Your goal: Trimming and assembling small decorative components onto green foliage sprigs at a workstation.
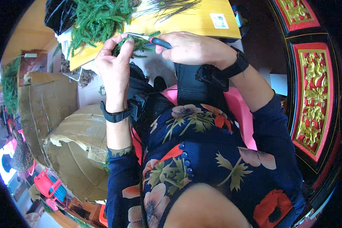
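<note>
My left hand pinches a green artificial pine sprig between thumb and fingers, just off the near edge of the yellow table. Pliers with red and black handles are in my right hand. Their metal jaws reach over the sprig to my left fingertips; what exactly lies between the jaws is too small to tell. Beyond my left hand, a heap of green artificial pine sprigs covers the table's left part. Thin dark wire stems lie loose to its right.
A white printed label is on the table's right side. Brown cardboard boxes stand at my left. A red and gold carved panel rises at my right. Pink seat edges show beside my body. Farther left is a pink chair.
</note>
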{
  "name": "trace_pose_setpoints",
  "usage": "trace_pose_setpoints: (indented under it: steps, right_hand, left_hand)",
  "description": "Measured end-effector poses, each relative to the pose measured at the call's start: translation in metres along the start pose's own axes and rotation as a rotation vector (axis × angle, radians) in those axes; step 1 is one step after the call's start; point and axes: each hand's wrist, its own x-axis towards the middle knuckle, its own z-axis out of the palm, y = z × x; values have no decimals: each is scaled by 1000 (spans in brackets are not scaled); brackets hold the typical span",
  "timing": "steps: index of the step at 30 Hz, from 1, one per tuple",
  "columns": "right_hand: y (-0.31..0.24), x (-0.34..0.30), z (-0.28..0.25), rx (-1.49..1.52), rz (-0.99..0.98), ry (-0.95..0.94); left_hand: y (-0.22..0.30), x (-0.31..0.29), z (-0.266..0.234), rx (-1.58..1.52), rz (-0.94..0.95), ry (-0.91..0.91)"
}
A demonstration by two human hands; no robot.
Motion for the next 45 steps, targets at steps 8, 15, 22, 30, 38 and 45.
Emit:
trace_pose_setpoints:
  steps: [8,15,22,30,38,45]
  right_hand:
    - [9,0,-2,20,-143,-70]
    - [9,0,7,-117,-92,38]
    - [-11,-13,4,-171,11,126]
    - [4,-17,-10,-106,-88,241]
    - [22,-8,-14,-168,-203,210]
    - [26,-8,-9,-288,-246,287]
  left_hand:
    - [9,-3,3,-27,-30,-3]
    - [5,1,-2,-103,-99,-61]
    - [5,2,-3,-157,-173,-100]
    - [10,3,-5,-275,-218,-161]
    - [15,2,-10,-388,-289,-252]
    - [13,3,-14,-325,-316,-343]
